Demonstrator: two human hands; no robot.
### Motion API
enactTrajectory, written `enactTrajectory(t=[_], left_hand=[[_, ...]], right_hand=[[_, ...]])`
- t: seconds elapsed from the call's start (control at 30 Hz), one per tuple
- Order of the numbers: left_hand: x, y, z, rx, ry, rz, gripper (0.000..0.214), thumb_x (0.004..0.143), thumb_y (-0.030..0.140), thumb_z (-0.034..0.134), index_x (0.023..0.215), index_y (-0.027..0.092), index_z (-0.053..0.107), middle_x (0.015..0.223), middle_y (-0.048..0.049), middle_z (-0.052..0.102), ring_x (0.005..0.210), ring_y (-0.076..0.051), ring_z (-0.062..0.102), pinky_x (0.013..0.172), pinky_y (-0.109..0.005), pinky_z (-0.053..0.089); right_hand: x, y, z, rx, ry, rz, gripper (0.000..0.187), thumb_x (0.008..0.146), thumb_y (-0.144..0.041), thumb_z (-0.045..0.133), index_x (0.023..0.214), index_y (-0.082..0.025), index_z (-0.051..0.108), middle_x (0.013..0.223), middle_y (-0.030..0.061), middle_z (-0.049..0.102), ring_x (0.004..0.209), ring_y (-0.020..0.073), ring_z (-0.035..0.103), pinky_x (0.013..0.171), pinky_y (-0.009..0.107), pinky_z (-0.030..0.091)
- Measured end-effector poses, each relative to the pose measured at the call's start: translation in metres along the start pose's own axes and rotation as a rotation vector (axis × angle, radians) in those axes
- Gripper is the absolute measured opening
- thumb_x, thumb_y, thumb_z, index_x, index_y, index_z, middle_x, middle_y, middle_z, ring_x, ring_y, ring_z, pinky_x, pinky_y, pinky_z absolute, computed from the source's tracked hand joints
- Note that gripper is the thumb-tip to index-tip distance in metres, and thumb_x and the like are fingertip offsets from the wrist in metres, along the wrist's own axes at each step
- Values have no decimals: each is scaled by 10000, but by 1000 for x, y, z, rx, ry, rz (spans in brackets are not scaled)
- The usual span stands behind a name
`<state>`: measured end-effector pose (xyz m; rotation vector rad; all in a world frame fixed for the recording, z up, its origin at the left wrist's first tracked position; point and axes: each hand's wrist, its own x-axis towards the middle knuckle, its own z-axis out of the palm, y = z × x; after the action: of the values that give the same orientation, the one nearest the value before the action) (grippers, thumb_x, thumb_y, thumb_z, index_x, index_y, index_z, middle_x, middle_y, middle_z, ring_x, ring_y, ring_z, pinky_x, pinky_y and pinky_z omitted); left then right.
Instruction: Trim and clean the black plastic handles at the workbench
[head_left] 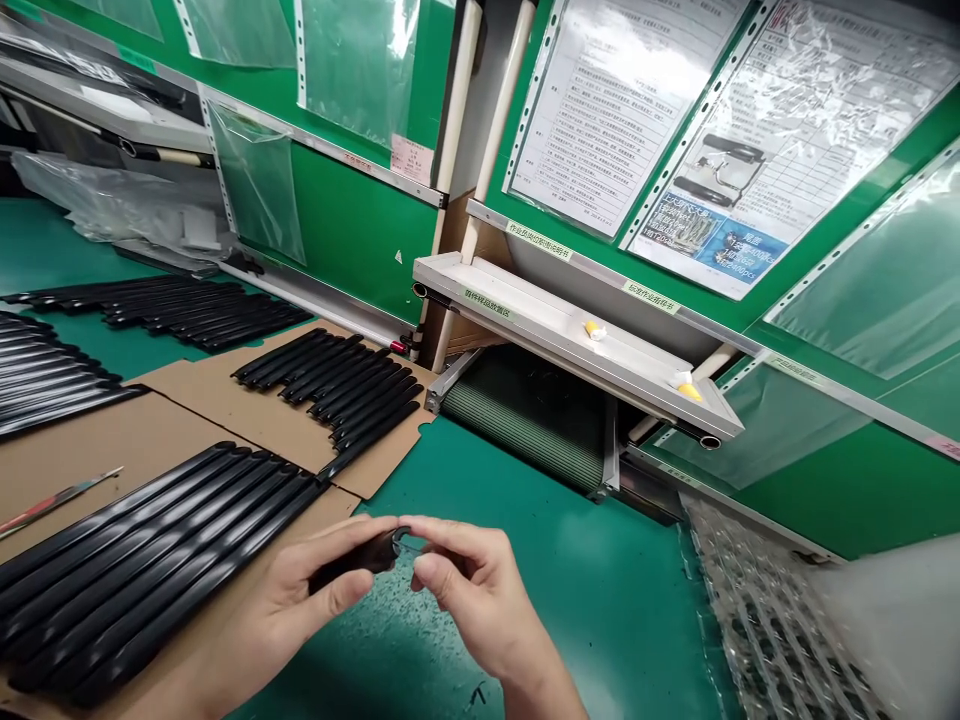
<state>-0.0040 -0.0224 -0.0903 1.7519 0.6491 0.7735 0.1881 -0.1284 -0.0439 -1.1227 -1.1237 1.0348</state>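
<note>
My left hand (300,595) is closed around a short glossy black plastic strip (367,555), held low over the green bench. My right hand (469,580) pinches the strip's right tip with thumb and forefinger. Just left of my hands, several long black strips (142,560) lie side by side on brown cardboard (97,440). A second group of shorter black strips (337,385) rests on another cardboard sheet behind them.
More black strips (172,305) lie on the green bench at far left. A ribbed conveyor belt (532,410) emerges under a white shelf (562,345). Bubble wrap (757,610) lies at lower right. Document sleeves hang on the green wall (352,220).
</note>
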Motion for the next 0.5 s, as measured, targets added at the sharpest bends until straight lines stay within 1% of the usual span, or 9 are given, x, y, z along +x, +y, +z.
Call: enactTrajectory(t=[0.07,0.2,0.37,0.43,0.5], left_hand=[[0,-2,2,-13,1,13,330,891,406,692,1214,419,753,1219,-13,766,1094,-285,732,957,-334,597],[1,-2,3,7,33,51,347,879,360,720,1215,441,743,1223,15,766,1111,-252,726,952,-274,589],[-1,-4,7,16,105,65,368,855,321,759,1199,450,740,1180,42,779,1056,-211,744,917,-227,599],[-2,-4,10,25,138,111,381,838,289,780,1182,449,741,1128,53,789,995,-196,757,877,-216,615],[-2,-3,14,58,170,187,373,835,252,784,1161,428,745,1106,53,787,970,-192,757,859,-222,627]], right_hand=[[-1,0,0,-53,22,-29,285,931,-407,705,1199,-332,768,946,36,759,704,134,613,653,256,474],[-1,-1,1,-207,43,-74,299,949,-342,652,1231,-345,750,797,8,678,731,155,587,680,278,455],[1,-6,4,-299,49,-99,329,974,-297,581,1255,-387,727,802,-2,641,742,158,558,673,280,427],[4,-4,6,-345,67,-103,332,987,-293,550,1252,-385,727,814,3,642,755,163,555,677,285,421],[8,1,8,-394,108,-86,327,989,-296,530,1228,-365,742,825,13,655,764,171,563,693,295,427]])
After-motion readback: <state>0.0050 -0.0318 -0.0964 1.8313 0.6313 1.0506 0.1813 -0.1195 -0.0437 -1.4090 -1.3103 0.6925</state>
